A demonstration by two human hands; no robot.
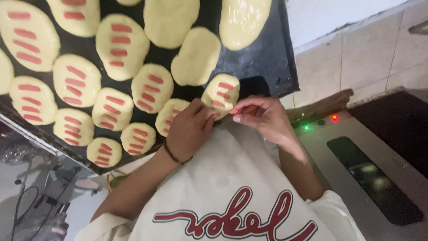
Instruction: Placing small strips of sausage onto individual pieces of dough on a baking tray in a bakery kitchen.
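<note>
A black baking tray holds many pale oval dough pieces. Most carry rows of red strips, like one near the middle, and three at the far side are plain, such as one. My left hand, with a dark band on the wrist, grips the near edge of a dough piece at the tray's front corner, which has three red strips on it. My right hand is beside it, fingers pinched on a small red strip close to that dough piece.
A steel machine with a green light, a red light and a dark window stands at the right. Pale floor tiles lie beyond. Cables hang at the lower left. I wear a cream apron.
</note>
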